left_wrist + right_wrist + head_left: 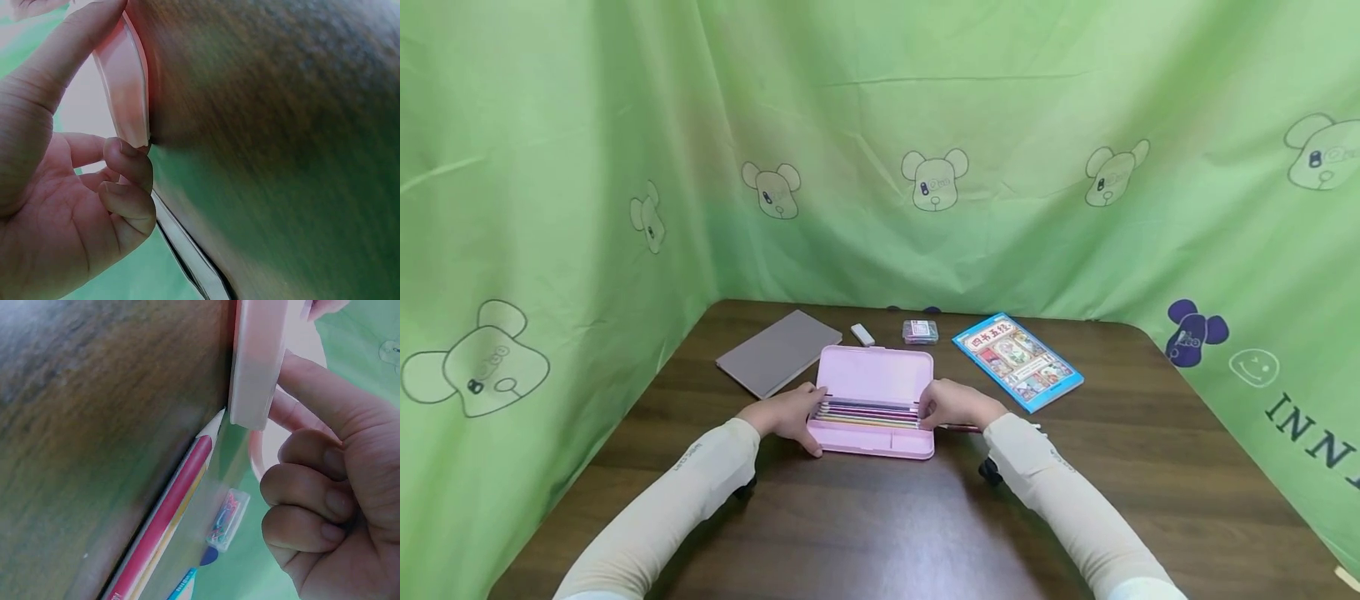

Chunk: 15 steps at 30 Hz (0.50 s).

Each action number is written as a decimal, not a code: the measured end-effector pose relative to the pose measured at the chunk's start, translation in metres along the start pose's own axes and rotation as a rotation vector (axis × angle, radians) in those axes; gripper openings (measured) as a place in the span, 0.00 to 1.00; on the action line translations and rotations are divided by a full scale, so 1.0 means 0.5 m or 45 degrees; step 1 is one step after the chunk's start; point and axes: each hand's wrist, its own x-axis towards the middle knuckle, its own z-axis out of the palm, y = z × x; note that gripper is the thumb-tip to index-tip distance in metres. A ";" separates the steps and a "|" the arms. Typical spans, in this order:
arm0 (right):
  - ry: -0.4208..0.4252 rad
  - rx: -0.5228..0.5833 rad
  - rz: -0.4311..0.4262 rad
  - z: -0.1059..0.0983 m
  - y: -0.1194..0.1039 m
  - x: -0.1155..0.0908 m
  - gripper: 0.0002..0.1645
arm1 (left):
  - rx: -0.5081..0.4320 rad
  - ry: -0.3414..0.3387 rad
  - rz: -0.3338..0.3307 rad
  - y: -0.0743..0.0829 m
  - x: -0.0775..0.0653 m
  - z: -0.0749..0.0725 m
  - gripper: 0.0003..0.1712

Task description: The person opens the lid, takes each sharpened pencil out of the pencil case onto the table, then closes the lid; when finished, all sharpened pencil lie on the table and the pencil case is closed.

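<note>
The right hand (pixel 958 404) has its index finger stretched over the right wall of the pink pencil case (pixel 876 373), other fingers folded; I cannot tell whether it pinches anything. The left hand (pixel 788 410) grips the case's left end. Coloured pencils (pixel 865 415) line the case; a sharpened red pencil (pixel 178 487) lies to its right. A slackening left grip could let the case skew; a stray knuckle could roll the red pencil away.

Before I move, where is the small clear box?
In the head view, the small clear box sits near the far edge of the table, just right of centre, between the white block and the blue-covered book.
</note>
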 end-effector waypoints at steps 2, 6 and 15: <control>-0.011 0.034 -0.029 0.001 0.003 0.003 0.04 | -0.007 0.007 0.002 0.000 0.000 0.001 0.63; -0.019 0.098 -0.081 0.007 0.010 0.002 0.04 | -0.020 0.006 0.005 0.001 0.001 0.005 0.63; 0.082 0.138 -0.124 0.009 0.019 0.003 0.04 | 0.008 -0.003 -0.004 -0.004 0.000 0.001 0.62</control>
